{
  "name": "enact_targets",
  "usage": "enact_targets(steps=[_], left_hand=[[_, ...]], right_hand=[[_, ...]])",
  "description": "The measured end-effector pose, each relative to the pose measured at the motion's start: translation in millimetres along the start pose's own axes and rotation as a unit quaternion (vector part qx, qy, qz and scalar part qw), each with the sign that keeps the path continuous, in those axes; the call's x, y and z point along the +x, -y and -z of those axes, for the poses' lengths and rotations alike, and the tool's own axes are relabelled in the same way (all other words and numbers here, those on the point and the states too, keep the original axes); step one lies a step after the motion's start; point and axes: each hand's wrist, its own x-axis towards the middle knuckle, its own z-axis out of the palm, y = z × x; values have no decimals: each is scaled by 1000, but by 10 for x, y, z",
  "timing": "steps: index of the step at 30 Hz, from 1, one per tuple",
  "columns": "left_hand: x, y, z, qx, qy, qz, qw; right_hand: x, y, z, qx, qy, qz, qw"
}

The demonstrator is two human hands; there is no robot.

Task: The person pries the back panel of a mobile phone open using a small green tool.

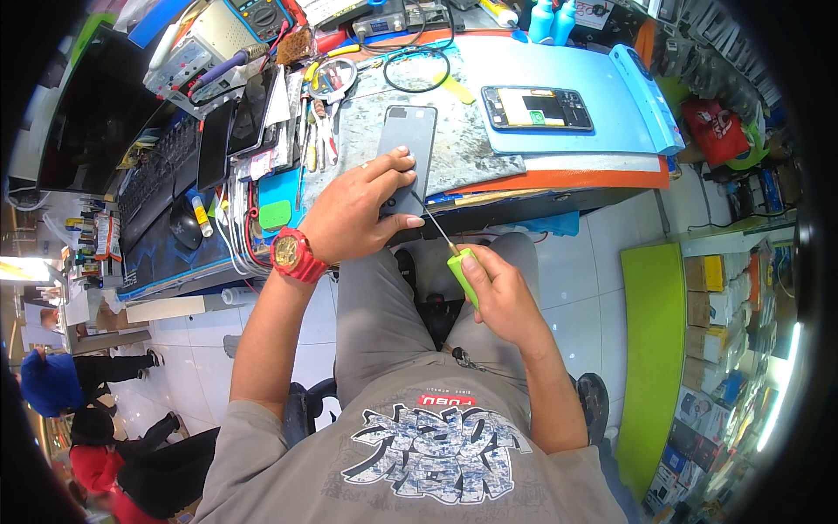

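Observation:
A dark grey phone back cover (410,131) lies lengthwise on the worn work mat, its lower end by the bench's front edge. My left hand (371,196) grips it, fingers bent over its face and thumb at the lower end. Small round camera openings show beside the palm. My right hand (502,293) is closed around the lime-green handle of a screwdriver (461,275). Its thin metal shaft slants up and left to the cover's lower right edge, near my left thumb. Whether the tip touches the edge is too small to tell.
An opened phone (537,108) rests on a light blue mat (602,79) to the right. Pliers, tweezers and a magnifier (333,79) crowd the left, with a black phone (216,144), keyboard (157,166) and mouse (184,224) beyond. Blue bottles (541,22) stand at the back.

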Motion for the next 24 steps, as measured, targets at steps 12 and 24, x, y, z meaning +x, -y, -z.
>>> enact_targets(steps=[12, 24], left_hand=[[1, 8, -5, -5, -6, -3, 1000], [1, 16, -7, -6, -5, -4, 1000]], right_hand=[[16, 86, 39, 28, 8, -44, 999], [12, 41, 45, 19, -20, -30, 999]])
